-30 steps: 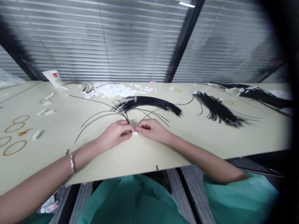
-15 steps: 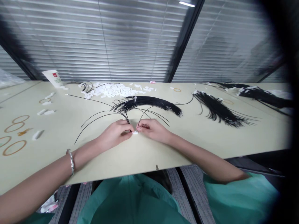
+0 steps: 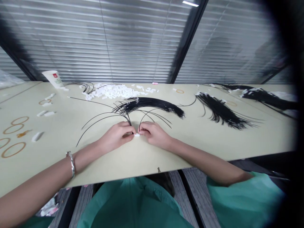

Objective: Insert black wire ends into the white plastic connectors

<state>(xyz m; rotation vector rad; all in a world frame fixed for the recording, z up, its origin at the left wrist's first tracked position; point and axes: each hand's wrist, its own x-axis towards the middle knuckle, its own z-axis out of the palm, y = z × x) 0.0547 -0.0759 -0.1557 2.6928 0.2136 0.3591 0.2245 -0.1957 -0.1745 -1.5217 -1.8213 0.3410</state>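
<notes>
Low over the table's middle, my left hand (image 3: 121, 132) is closed, pinching a small white connector housing (image 3: 137, 135) by its left end. Several thin black wires (image 3: 95, 116) fan up and leftward from that hand's fingers. My right hand (image 3: 152, 133) is closed too, its thumb and finger pinching one black wire (image 3: 142, 117) at the connector's right end. Whether this wire's tip sits inside the connector is hidden by the fingers. Just beyond both hands lies a curved bundle of black wires (image 3: 154, 104) with pale tips.
Behind the bundle spreads a heap of white connector housings (image 3: 115, 91). A paper cup (image 3: 53, 79) leans at the back left. Rubber bands (image 3: 13, 149) lie at left beside loose white pieces (image 3: 37, 136). More wire bundles (image 3: 220, 110) lie at right. Window blinds (image 3: 133, 41) stand behind the table.
The right hand's fingers have shifted slightly left and closed in tighter on the wire by the connector. My left hand stays nearly still. The view has moved very slightly.
</notes>
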